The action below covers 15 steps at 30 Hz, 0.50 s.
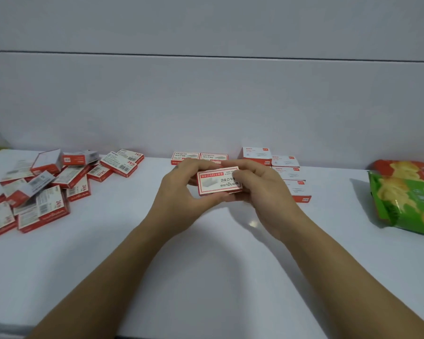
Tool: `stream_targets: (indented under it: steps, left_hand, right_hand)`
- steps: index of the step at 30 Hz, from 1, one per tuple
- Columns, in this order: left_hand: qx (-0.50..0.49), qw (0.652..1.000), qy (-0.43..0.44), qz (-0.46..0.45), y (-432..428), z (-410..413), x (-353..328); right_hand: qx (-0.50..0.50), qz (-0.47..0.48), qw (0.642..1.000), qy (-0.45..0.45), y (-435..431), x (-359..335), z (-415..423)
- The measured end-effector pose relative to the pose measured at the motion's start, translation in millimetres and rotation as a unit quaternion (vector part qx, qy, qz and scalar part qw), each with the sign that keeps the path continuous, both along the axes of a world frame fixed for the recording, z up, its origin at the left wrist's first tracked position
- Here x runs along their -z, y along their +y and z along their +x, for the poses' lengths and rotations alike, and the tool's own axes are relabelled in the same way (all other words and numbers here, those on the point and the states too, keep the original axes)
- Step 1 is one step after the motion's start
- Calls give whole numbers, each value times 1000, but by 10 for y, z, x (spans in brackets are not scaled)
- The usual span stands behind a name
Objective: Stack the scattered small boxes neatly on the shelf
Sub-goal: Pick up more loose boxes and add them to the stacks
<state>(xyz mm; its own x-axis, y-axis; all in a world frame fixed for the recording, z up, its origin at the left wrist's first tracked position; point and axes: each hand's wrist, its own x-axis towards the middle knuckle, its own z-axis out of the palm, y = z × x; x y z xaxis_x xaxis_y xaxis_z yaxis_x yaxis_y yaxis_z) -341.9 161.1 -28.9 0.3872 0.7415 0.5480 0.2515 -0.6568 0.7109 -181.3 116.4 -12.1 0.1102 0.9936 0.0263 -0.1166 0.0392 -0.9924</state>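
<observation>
Single view: head-worn wide-angle camera. Looks forward and down along person's forearms (123,260) onto white shelf (206,289), facing back wall (206,106) square-on. Wall fills upper half, shelf lower half. Close in: left hand (179,192) and right hand (262,194) meet near frame centre on small box (218,183). Right edge crops snack bags (406,199). Shelf front edge at frame bottom.

Your two arms fill the lower half of the frame. Your left forearm (113,265) comes in from the lower left corner and your right forearm (340,260) from the lower right. Both are bare along all the length that shows, slim and smooth, narrowing toward the wrists. Your left hand (179,192) and right hand (264,192), at the centre of the frame, are bare as well. The fingernails are too blurred to describe.
</observation>
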Motion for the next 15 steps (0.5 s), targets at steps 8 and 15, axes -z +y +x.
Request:
stream_targets:
  steps: [8, 15]
  left_hand:
    - [44, 987, -78, -135, 22, -20, 3]
    - [66, 978, -83, -178, 43, -11, -7]
  right_hand:
    - [-41, 4, 999, -32, -3, -34, 170]
    - [-134, 1, 990, -53, -44, -32, 156]
